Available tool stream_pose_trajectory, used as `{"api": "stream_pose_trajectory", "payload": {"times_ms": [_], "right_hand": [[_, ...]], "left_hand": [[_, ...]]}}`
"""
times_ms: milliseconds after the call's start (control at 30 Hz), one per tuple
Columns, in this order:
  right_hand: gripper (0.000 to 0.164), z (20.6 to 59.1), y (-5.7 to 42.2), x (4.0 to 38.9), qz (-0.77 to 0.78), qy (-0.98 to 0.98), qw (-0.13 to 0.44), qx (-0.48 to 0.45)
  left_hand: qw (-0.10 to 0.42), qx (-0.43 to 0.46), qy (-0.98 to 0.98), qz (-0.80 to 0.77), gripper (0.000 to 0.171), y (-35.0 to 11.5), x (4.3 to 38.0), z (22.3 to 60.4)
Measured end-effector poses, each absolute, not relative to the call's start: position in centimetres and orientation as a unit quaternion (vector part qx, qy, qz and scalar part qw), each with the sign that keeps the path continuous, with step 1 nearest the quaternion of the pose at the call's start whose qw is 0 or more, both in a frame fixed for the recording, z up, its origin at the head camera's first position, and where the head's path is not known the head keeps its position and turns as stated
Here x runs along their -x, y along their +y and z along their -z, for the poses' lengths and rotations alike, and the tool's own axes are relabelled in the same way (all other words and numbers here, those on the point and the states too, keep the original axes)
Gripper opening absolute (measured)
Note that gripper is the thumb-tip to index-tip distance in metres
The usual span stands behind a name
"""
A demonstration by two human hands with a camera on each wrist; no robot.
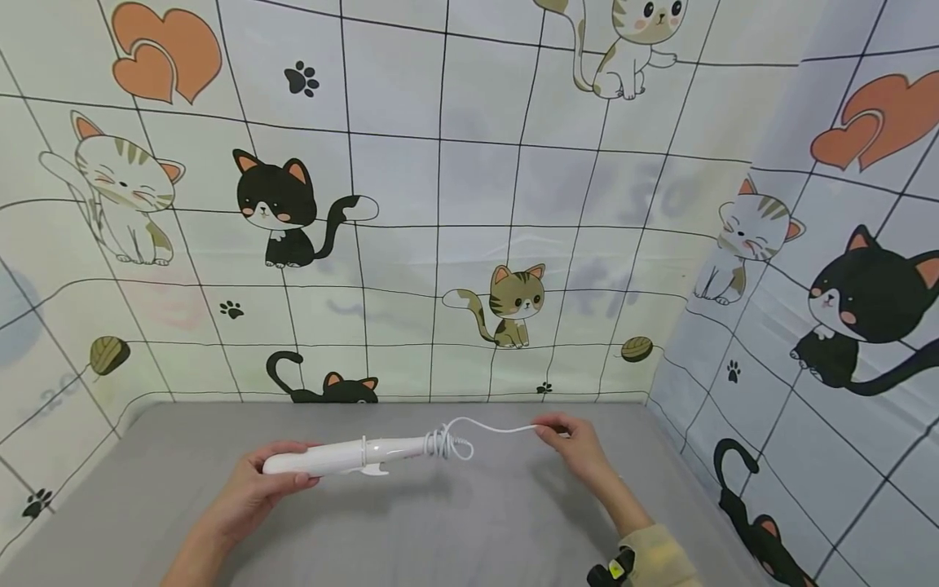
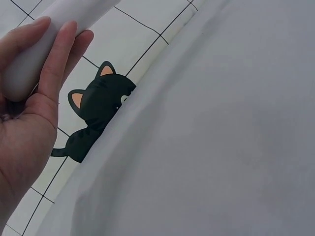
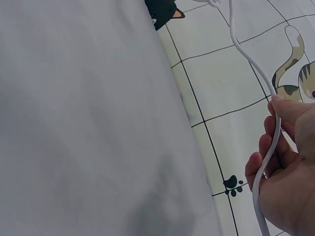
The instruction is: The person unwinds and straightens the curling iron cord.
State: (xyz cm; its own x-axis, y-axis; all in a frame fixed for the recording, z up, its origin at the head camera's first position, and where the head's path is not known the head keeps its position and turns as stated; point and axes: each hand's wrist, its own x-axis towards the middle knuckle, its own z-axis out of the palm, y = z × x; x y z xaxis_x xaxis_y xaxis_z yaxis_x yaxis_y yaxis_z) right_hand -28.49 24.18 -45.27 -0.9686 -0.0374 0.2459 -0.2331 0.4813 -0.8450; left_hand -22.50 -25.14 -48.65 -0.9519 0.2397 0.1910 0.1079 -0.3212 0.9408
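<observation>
A white curling iron is held up over the grey surface, nearly level, with a small lever on its underside. My left hand grips its rounded left end between thumb and fingers. In the left wrist view, the fingers of the left hand lie along the smooth white body. White cord is coiled loosely around the iron's right end and stretches to my right hand, which pinches it between thumb and fingertip. Seen from the right wrist, the cord passes the pinch and trails down across the palm.
A grey cloth-covered surface lies beneath both hands. White grid-patterned walls with printed cats rise behind it and on both sides. A black wrist device sits by the right sleeve.
</observation>
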Motion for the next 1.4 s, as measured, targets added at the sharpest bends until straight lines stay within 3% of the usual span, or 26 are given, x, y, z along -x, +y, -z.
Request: {"api": "stream_pose_trajectory", "payload": {"times_ms": [233,500,733,1400], "right_hand": [[0.015,46.1,25.2,29.1,-0.505,-0.852,0.113,-0.072],[0.019,46.5,24.2,28.8,-0.507,-0.854,0.063,-0.102],[0.024,46.1,23.6,28.5,-0.525,-0.842,0.065,-0.102],[0.038,44.7,19.1,28.6,-0.538,-0.810,0.032,-0.230]], "left_hand": [[0.040,-0.140,0.590,-0.795,0.037,-25.0,22.5,48.7],[0.037,-0.140,0.590,-0.794,0.038,-24.9,22.6,48.8],[0.042,-0.151,0.584,-0.797,0.039,-25.1,22.6,49.0],[0.052,-0.155,0.586,-0.793,0.040,-25.7,22.0,48.9]]}}
